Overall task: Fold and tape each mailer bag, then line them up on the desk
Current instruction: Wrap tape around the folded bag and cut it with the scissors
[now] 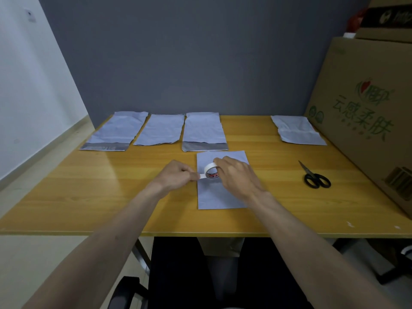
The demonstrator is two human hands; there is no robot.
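Note:
A folded pale blue-grey mailer bag point(219, 197) lies on the wooden desk point(111, 192) in front of me. Above it my right hand point(238, 175) grips a white tape roll point(210, 171) with a red inner label. My left hand point(176, 176) pinches the free end of the tape point(201, 176) just left of the roll. Three mailer bags lie side by side along the far edge: left point(116, 130), middle point(160, 129), right point(204, 131). A further bag point(296, 130) lies at the far right.
Black-handled scissors point(314, 176) lie on the desk to the right of my hands. A large cardboard box point(365, 121) with green print stands along the desk's right side. A grey wall point(189, 52) closes the back. A dark chair point(200, 275) shows below the desk edge.

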